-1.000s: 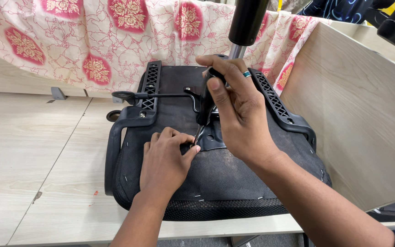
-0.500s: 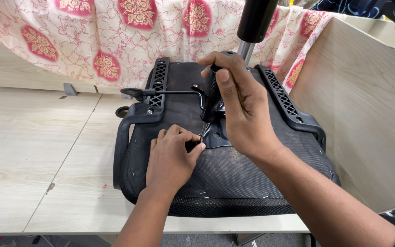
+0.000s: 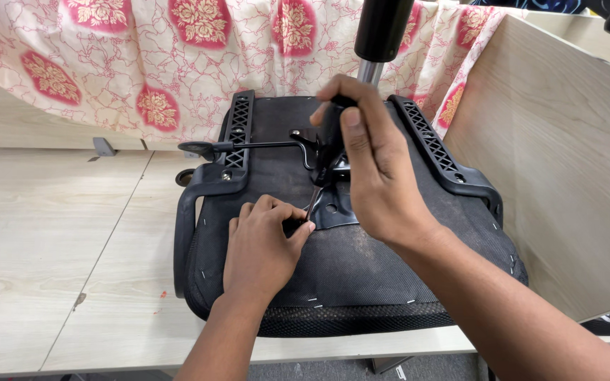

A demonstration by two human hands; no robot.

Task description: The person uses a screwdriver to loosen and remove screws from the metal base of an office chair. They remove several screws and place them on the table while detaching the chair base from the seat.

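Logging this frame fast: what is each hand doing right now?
Left hand: closed, fingertips pinching something small at the screwdriver tip; what it is cannot be told.
Right hand: closed around the screwdriver's black handle, above the upturned chair seat.

Pale wood-grain tabletop (image 3: pixel 51 240) runs left; a cream curtain with red floral medallions (image 3: pixel 178 63) hangs along its far edge, a wooden partition (image 3: pixel 566 176) at its right edge.

Wooden panel (image 3: pixel 559 162) close right; left tabletop (image 3: pixel 44 233) open.
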